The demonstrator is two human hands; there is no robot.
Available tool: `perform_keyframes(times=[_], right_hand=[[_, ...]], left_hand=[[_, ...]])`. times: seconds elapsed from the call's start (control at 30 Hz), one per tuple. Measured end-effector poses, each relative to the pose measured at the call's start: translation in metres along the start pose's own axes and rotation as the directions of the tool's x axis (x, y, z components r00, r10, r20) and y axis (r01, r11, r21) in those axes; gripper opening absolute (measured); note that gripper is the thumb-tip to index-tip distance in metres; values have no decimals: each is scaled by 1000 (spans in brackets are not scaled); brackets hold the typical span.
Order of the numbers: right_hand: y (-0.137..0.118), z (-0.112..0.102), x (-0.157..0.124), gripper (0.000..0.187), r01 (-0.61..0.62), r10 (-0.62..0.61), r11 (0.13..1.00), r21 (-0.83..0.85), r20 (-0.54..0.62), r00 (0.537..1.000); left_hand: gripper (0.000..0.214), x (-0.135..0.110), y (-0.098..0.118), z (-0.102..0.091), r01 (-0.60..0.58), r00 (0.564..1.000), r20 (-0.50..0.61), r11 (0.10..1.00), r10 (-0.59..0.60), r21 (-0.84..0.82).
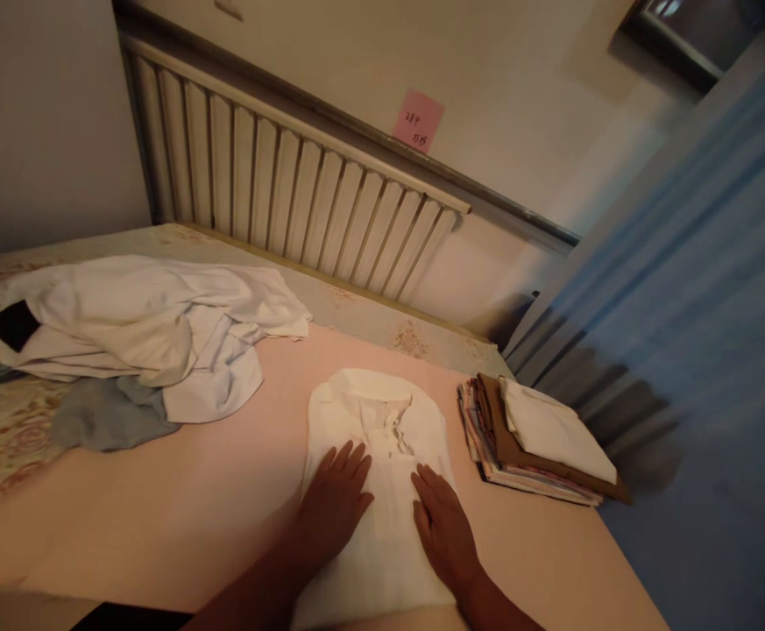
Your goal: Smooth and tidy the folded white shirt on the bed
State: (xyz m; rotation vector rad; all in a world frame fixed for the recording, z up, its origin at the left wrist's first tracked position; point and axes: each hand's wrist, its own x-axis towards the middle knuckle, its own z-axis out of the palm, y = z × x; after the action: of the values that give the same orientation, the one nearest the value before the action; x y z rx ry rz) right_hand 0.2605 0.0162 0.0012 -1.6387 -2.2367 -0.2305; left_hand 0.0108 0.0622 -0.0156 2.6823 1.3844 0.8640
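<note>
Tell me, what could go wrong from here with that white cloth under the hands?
Creases might get pressed in: the white cloth looks bunched near its far end, just beyond the left hand and right hand, both laid flat on it.
The folded stack could perhaps slip if bumped, since its edges are uneven and a brown corner juts out.

Ahead of you, a pale column radiator (283, 188) runs along the wall (513, 114), with a pink handwritten note (420, 121) above its right half. A blue curtain (717, 350) hangs to your right, beside a dark-framed panel (704, 31) at the upper edge. Floral fabric (411, 338) lies below the radiator.
</note>
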Motion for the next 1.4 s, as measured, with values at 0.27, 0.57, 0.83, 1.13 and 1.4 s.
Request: perform_keyframes(times=[0.27,0.57,0.83,1.13,1.4], right_hand=[[0,0,0,45,0,0,1000,3,1,1000],[0,0,0,45,-11,11,1000,1,13,1000],[0,0,-1,44,-18,18,1000,16,1,1000],[2,2,-1,45,-11,11,1000,16,14,1000],[3,3,-2,45,-6,6,1000,0,31,1000]], left_hand=[[45,2,2,-5,8,1000,23,1000,-8,16],[46,1,0,-1,18,1000,21,1000,-18,-3],[45,2,2,-4,21,1000,21,1000,-21,-8],[45,3,2,-5,31,998,50,1000,-30,-6],[44,4,3,-8,18,999,35,1000,-18,14]])
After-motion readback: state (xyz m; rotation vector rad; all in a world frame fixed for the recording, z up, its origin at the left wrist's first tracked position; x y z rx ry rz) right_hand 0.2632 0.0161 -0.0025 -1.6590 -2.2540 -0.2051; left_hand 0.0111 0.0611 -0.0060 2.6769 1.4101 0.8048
